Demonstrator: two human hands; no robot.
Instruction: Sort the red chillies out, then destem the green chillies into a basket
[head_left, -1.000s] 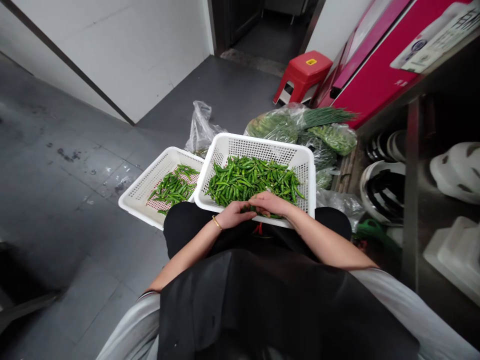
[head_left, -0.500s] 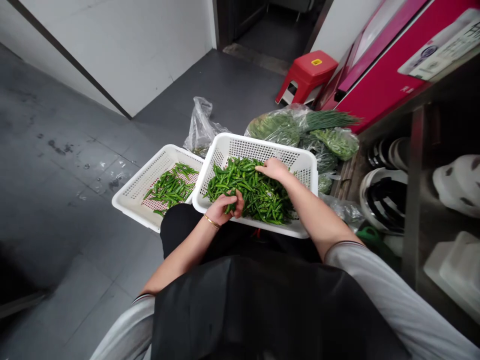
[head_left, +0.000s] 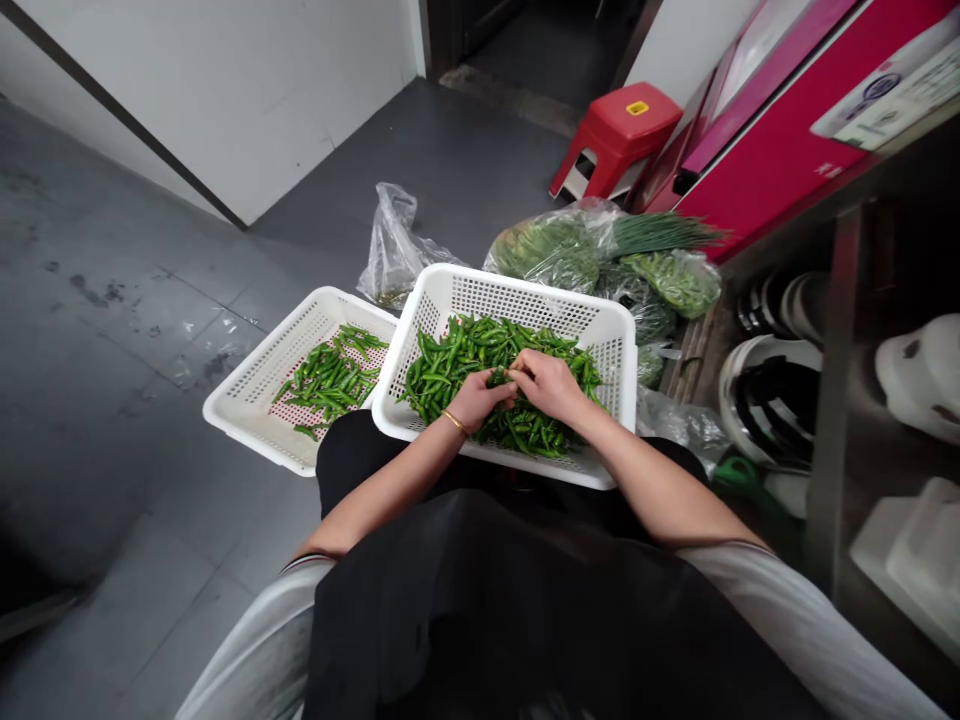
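A white perforated basket (head_left: 525, 300) rests on my lap, heaped with green chili peppers (head_left: 457, 360). My left hand (head_left: 478, 398) and my right hand (head_left: 551, 385) meet over the middle of the heap, fingers closed, both pinching one green chili (head_left: 498, 377) between them. A gold bangle circles my left wrist. To the left, on the floor, a second white basket (head_left: 255, 390) holds a thinner layer of green chilies (head_left: 326, 375).
Clear plastic bags of greens (head_left: 600, 255) lie beyond the baskets, with a crumpled bag (head_left: 394, 250) beside them. A red stool (head_left: 615, 135) and a magenta cabinet (head_left: 765, 140) stand behind. Metal shelving with white dishes (head_left: 780, 380) is at the right. Grey tiled floor lies at the left.
My right hand has come back from the far side of the heap to meet the left hand at the middle. Both now grip one chili together.
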